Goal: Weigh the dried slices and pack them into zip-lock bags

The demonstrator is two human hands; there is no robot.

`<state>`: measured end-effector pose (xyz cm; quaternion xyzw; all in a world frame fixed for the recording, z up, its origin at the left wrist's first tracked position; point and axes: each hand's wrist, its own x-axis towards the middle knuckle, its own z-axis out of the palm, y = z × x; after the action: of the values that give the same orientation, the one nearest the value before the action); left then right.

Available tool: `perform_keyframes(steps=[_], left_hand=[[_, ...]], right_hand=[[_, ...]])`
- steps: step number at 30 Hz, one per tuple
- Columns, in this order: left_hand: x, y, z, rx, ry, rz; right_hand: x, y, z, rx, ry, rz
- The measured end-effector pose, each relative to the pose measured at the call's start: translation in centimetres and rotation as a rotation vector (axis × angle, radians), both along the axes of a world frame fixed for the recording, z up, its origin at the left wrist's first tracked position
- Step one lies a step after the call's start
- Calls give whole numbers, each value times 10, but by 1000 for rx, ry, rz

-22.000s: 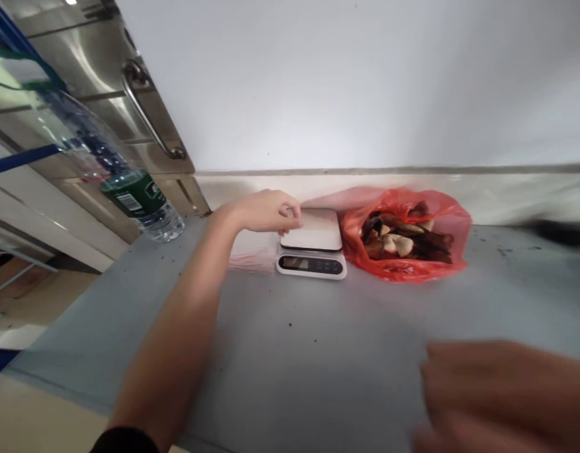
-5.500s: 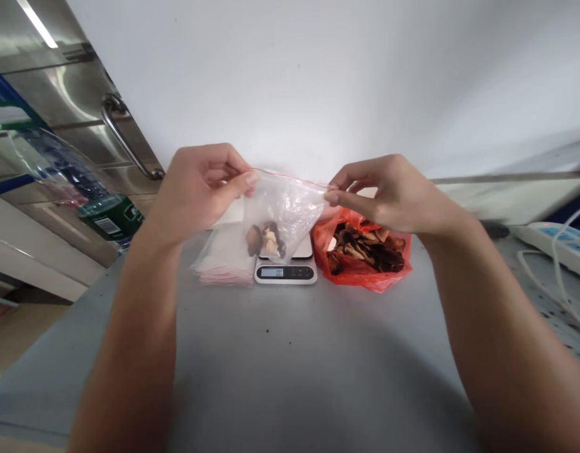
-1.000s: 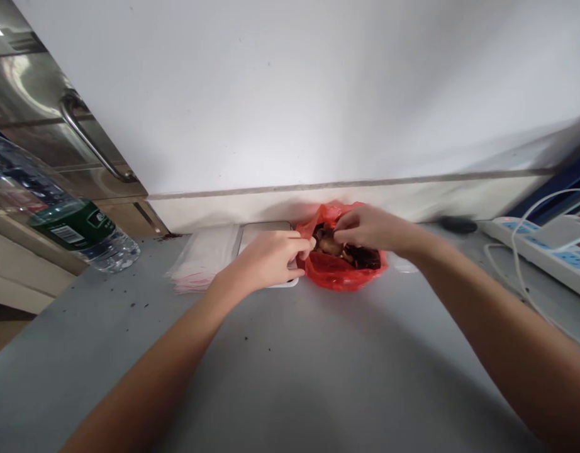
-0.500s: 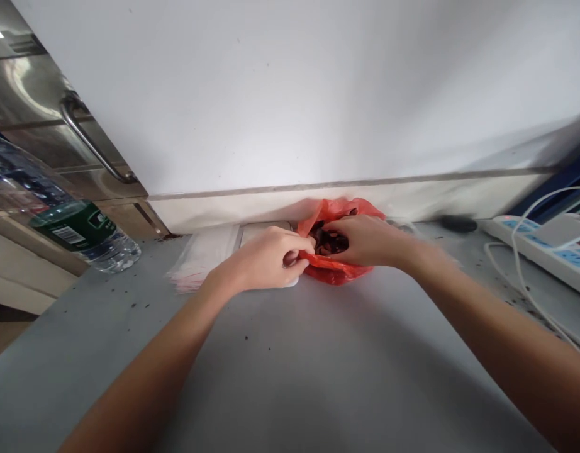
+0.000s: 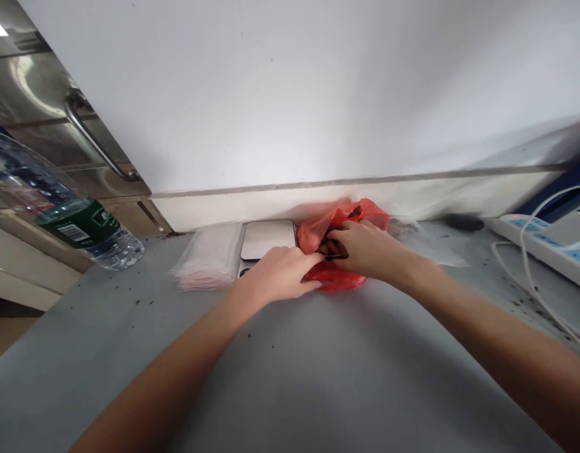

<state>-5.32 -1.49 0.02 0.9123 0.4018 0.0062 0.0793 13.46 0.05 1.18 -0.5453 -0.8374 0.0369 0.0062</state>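
Grey desk (image 5: pixel 290 377) by a white wall is carrying a thin, limp, light red bag (image 5: pixel 336 280) beside the scale (image 5: pixel 268 239), left hand (image 5: pixel 278 283) fingers pinching its near rim, the best hold, while the right hand (image 5: pixel 365 251) is reaching among brittle dark pieces (image 5: pixel 334 249), its grip hidden.

On the table (image 5: pixel 318 377), along the wall (image 5: pixel 318 94), a row runs left to right: a stack of pouches (image 5: pixel 209 255), the scale (image 5: pixel 267 239) just beside it, the bag (image 5: pixel 313 229), which seems to touch the scale, then a loose pouch (image 5: pixel 422 242). The bottle (image 5: pixel 77 220) is far left and the power strip (image 5: pixel 545 242) far right. The left hand (image 5: pixel 280 280) lies before the scale, on the bag's near edge. The right hand (image 5: pixel 363 248) is in the bag's mouth.
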Motion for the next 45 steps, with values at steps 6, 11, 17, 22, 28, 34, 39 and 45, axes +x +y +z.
perform_keyframes(steps=[6,11,17,22,28,34,39,45], left_hand=[[3,4,-6,52,42,-2],[-2,2,7,-119,-33,5],[-6,8,6,-25,-8,19],[-11,14,4,13,-9,50],[-34,12,31,-199,-334,97],[-54,16,45,-173,-352,212],[-52,15,45,-298,-230,186],[-32,-5,27,-520,-44,20]], right_hand=[[-6,0,5,-9,-126,-81],[-7,1,8,-2,-182,-107],[-1,3,11,53,-174,-82],[8,4,22,50,-129,-39],[32,12,42,-37,314,50],[40,25,40,-61,570,-27],[39,31,24,-51,627,-70],[43,31,28,-100,743,-20]])
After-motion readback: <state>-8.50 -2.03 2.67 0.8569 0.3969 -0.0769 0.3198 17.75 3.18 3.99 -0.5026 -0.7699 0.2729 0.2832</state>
